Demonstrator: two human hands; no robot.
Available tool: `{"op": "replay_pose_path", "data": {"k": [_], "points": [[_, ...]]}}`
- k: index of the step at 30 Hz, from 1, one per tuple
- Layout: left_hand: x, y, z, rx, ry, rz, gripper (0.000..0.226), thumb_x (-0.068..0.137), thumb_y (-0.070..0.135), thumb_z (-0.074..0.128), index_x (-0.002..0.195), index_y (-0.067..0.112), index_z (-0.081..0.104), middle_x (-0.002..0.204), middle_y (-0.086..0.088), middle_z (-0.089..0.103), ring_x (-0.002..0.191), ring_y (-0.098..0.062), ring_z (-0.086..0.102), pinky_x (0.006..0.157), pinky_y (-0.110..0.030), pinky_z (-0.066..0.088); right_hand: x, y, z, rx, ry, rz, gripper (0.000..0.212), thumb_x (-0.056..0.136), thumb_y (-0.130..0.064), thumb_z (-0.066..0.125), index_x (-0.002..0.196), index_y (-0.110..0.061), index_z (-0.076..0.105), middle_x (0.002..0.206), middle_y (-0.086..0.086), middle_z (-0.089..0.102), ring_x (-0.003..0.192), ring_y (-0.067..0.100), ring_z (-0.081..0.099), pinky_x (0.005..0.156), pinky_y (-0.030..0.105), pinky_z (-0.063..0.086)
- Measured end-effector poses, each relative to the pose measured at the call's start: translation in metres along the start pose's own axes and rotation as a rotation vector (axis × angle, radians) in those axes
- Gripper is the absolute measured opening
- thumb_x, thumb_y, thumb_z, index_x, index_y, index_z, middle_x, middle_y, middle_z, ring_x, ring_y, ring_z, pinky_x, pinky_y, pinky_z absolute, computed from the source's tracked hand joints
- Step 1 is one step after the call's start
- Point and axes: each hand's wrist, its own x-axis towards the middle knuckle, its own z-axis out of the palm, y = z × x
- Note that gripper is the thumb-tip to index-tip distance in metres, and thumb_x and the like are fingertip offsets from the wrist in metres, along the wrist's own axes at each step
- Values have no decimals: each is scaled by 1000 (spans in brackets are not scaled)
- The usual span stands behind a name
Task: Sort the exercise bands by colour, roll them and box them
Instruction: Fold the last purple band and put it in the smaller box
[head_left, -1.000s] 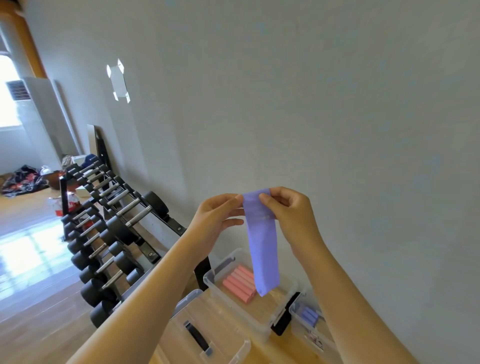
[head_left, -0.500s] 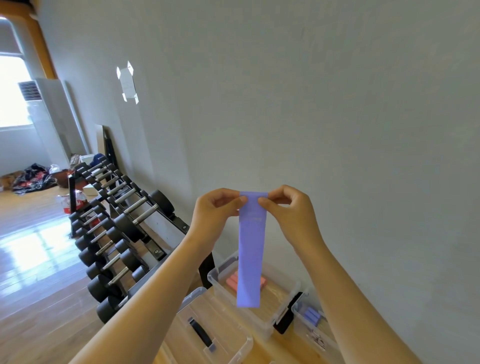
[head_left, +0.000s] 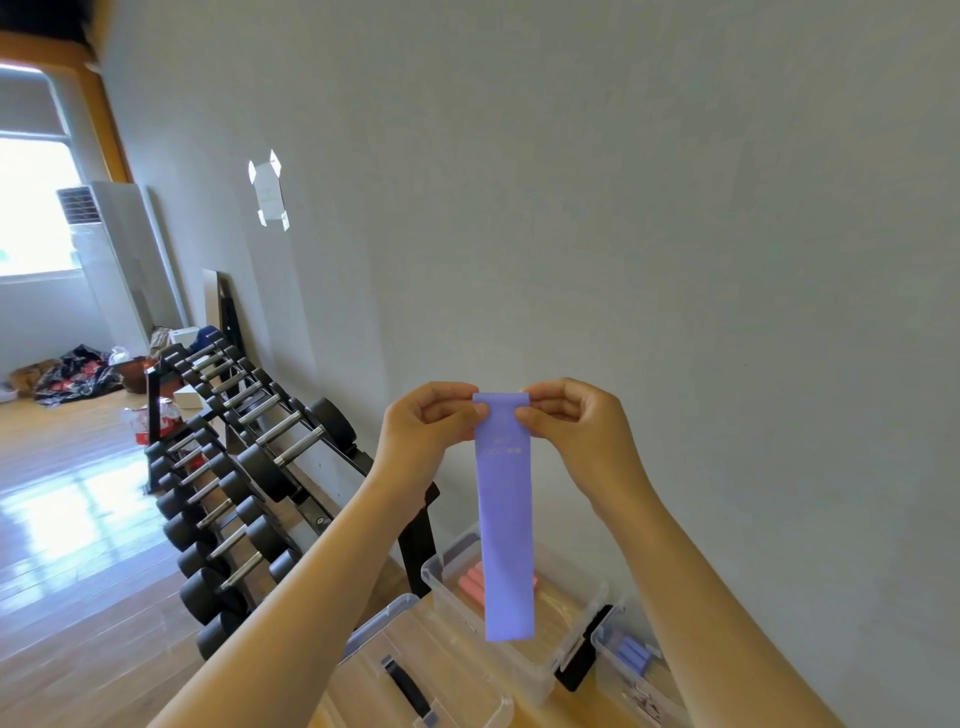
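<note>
A purple exercise band (head_left: 505, 519) hangs flat and straight down in front of the grey wall. My left hand (head_left: 426, 431) pinches its top left corner and my right hand (head_left: 576, 431) pinches its top right corner. Below the band stands a clear plastic box (head_left: 576, 608) holding pink rolled bands (head_left: 472, 587), partly hidden by the hanging band. A second clear box (head_left: 613, 670) at the lower right holds purple rolled bands (head_left: 631, 654).
A clear lid with a black handle (head_left: 410, 686) lies at the bottom on the wooden surface. A black dumbbell rack (head_left: 234, 467) runs along the wall to the left. Bags and a white air conditioner (head_left: 114, 260) stand at the far left.
The band went from slanted and twisted to hanging flat and straight, with its top edge spread between both hands. The view has tilted up a little.
</note>
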Motion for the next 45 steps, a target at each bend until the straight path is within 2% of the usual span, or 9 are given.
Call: {"op": "replay_pose_path", "data": {"k": [5,8,13,18,25,32,36,41,45], "points": [[-1,5,-4,1,-51,-2,17,83,-1,71,98,6,69,84,-11,75,79,-23,72,76,-29,55,-2,-7,-2,44,-5,11,17,81,2,71,84,-14,68,81,7,73,75,19,71,68,25,57],[-3,5,-8,22,-168,-28,16,86,2,67,102,2,70,96,-15,75,89,-27,73,82,-32,58,-3,-10,-4,57,-3,16,17,81,2,72,85,-14,69,79,6,74,74,18,72,68,24,57],[-5,-2,-6,11,-204,-88,4,85,4,68,87,3,71,87,-15,74,81,-27,72,75,-31,56,-4,-11,-8,69,-4,28,18,81,0,73,85,-17,70,80,5,74,76,18,73,68,22,56],[-3,-4,3,-82,-233,-102,24,73,13,70,87,-6,66,86,-16,73,77,-26,71,69,-28,57,1,-10,-17,105,-51,60,15,79,-1,75,87,-13,71,82,9,75,76,21,73,67,24,56],[8,-13,12,-9,-175,-84,2,68,13,74,69,15,75,76,-11,73,70,-22,70,69,-30,57,19,7,-33,107,-101,76,15,78,2,75,85,-11,71,78,10,75,74,23,73,67,24,56],[14,-37,32,-53,-80,-129,12,68,14,73,76,5,71,77,-14,72,70,-24,69,66,-28,58,38,35,-47,119,-194,75,18,81,4,70,77,-13,67,71,1,71,71,17,70,67,24,55],[12,-45,44,-101,-40,-151,17,71,11,69,82,-1,67,81,-16,71,71,-23,70,64,-26,57,48,43,-52,86,-303,100,14,90,-1,62,82,-13,60,75,6,70,70,15,68,67,26,56],[14,-44,41,-99,-42,-169,15,70,13,70,80,3,67,89,-21,69,75,-26,69,67,-27,59,52,45,-50,35,-371,103,10,94,-10,58,87,-17,56,71,6,71,63,16,69,60,23,53],[7,-41,34,-84,-79,-188,17,74,13,68,85,1,63,89,-18,69,74,-24,69,66,-26,58,45,48,-49,-15,-407,62,10,95,-15,59,88,-21,56,73,13,71,62,21,68,61,32,57]]}}
